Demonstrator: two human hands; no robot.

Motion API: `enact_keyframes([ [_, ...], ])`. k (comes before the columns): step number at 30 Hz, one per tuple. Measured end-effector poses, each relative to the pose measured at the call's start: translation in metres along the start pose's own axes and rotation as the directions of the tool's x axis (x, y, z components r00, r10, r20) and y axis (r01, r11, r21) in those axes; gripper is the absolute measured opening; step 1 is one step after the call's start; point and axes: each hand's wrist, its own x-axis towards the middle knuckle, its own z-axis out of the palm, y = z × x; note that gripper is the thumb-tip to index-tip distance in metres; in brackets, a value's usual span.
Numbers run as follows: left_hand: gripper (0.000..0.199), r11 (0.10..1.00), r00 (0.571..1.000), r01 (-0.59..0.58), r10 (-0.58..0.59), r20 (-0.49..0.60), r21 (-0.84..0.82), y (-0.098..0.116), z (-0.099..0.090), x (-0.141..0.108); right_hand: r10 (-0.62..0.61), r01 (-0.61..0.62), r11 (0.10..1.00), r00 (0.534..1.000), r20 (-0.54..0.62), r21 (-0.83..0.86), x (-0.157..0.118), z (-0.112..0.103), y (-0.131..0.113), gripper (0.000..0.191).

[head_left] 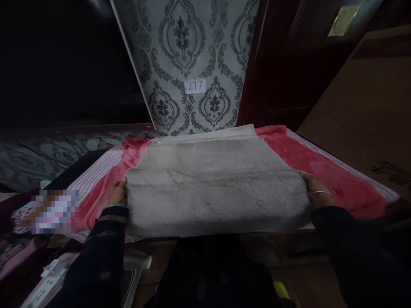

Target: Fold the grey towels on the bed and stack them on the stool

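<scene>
Dark sleeves (96, 256), bottom; central grey cloth (212, 184) finger-pinched at edges by left hand (117, 192), right hand (317, 189); apparently being straightened; even pull likely needed next.

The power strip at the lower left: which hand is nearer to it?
Left. The left hand, holding the left edge of the grey cloth, is above and to the right of the power strip in the picture; the right hand holds the opposite edge, farther away.

One grey cloth (218, 188) — one numbered label (195, 86)
</scene>
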Motion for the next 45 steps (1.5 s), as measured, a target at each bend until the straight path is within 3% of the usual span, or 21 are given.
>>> enact_keyframes([
  [4,0.02,0.981,0.999,-0.034,0.032,0.014,0.193,0.001,-0.007,0.008,0.052,-0.06,0.996,0.992,-0.111,-0.07,0.004,-0.005,0.0,0.011],
  [6,0.016,0.925,0.984,-0.166,0.176,0.004,0.34,0.004,-0.004,0.008,-0.048,0.027,0.991,0.986,-0.158,-0.132,0.001,-0.002,-0.002,0.009],
  [7,0.016,0.874,0.959,-0.271,0.281,0.035,0.403,0.006,0.0,0.004,-0.161,0.134,0.975,0.976,-0.145,-0.179,-0.004,0.004,-0.004,0.01],
  [8,0.016,0.807,0.915,-0.394,0.389,0.106,0.44,0.008,0.008,-0.002,-0.304,0.279,0.934,0.948,-0.09,-0.221,-0.012,0.012,-0.006,0.013],
  [9,0.016,0.732,0.851,-0.523,0.481,0.212,0.436,0.01,0.017,-0.012,-0.455,0.442,0.863,0.891,0.005,-0.244,-0.023,0.023,-0.01,0.016],
  [11,0.014,0.599,0.665,-0.74,0.583,0.468,0.306,0.016,0.041,-0.039,-0.681,0.722,0.666,0.691,0.241,-0.189,-0.05,0.052,-0.017,0.024],
  [13,0.014,0.504,0.462,-0.852,0.595,0.658,0.142,0.02,0.065,-0.068,-0.758,0.849,0.522,0.506,0.411,-0.081,-0.08,0.083,-0.023,0.026],
  [14,0.014,0.463,0.39,-0.881,0.59,0.707,0.099,0.021,0.075,-0.081,-0.77,0.88,0.473,0.439,0.462,-0.048,-0.092,0.096,-0.025,0.026],
  [16,0.015,0.392,0.321,-0.915,0.578,0.75,0.089,0.021,0.089,-0.099,-0.769,0.911,0.412,0.365,0.525,-0.031,-0.111,0.116,-0.025,0.027],
  [18,0.017,0.35,0.324,-0.927,0.57,0.755,0.133,0.017,0.094,-0.106,-0.753,0.918,0.393,0.356,0.553,-0.055,-0.12,0.126,-0.021,0.029],
  [24,0.018,0.342,0.372,-0.917,0.536,0.758,0.208,0.007,0.095,-0.105,-0.712,0.902,0.408,0.412,0.569,-0.143,-0.12,0.13,-0.012,0.03],
  [31,0.017,0.385,0.39,-0.901,0.512,0.765,0.202,0.011,0.098,-0.106,-0.694,0.917,0.365,0.381,0.611,-0.158,-0.121,0.139,-0.021,0.025],
  [35,0.022,0.408,0.416,-0.889,0.527,0.741,0.209,0.02,0.101,-0.102,-0.708,0.895,0.402,0.437,0.555,-0.192,-0.123,0.142,-0.02,0.025],
  [39,0.023,0.387,0.401,-0.899,0.54,0.74,0.204,0.026,0.106,-0.096,-0.731,0.883,0.433,0.462,0.502,-0.182,-0.12,0.142,-0.023,0.026],
  [45,0.024,0.35,0.397,-0.906,0.515,0.759,0.237,0.013,0.106,-0.098,-0.731,0.884,0.427,0.46,0.503,-0.188,-0.121,0.142,-0.022,0.025],
])
